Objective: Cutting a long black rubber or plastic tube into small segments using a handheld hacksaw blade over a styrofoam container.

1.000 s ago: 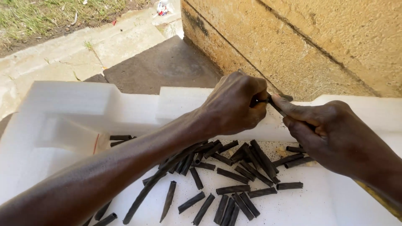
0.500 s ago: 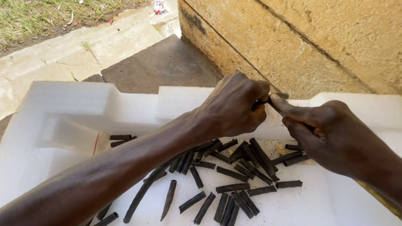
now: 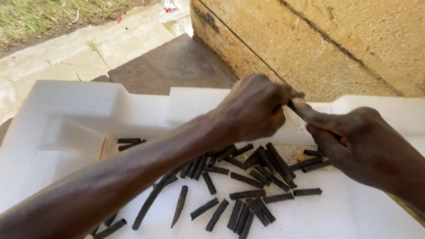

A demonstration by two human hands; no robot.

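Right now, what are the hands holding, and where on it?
Both hands, left hand and right hand, pinch one short black stick between them, one at each end.

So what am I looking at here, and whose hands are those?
The camera sits on a person's head and looks down, so you see their own two bare hands. The left hand and the right hand meet in the middle, and together they pinch one small dark stick, mostly hidden by the fingers. Below them lies a white foam tray. Scattered on it are many short black sticks, like little tubes. Behind stands a rough yellowish stone wall, with concrete ground and some grass beyond.
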